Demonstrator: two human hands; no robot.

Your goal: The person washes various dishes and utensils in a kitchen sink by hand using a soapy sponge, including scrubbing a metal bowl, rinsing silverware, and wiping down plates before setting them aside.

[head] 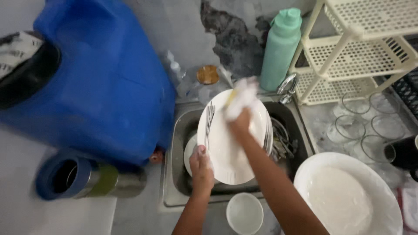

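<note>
Scrubbing over the steel sink (pixel 174 143) | left hand (pixel 201 167) clamped on the lower-left rim of the round white ceramic plate (pixel 226 148), held tilted | right hand (pixel 241 119) closed on a soapy sponge (pixel 241 98) at its top | likely wet, slippery, breakable; rim grip suits.

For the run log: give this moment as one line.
left hand: grips white plate at rim | right hand: presses soapy sponge on plate | place: over sink
</note>
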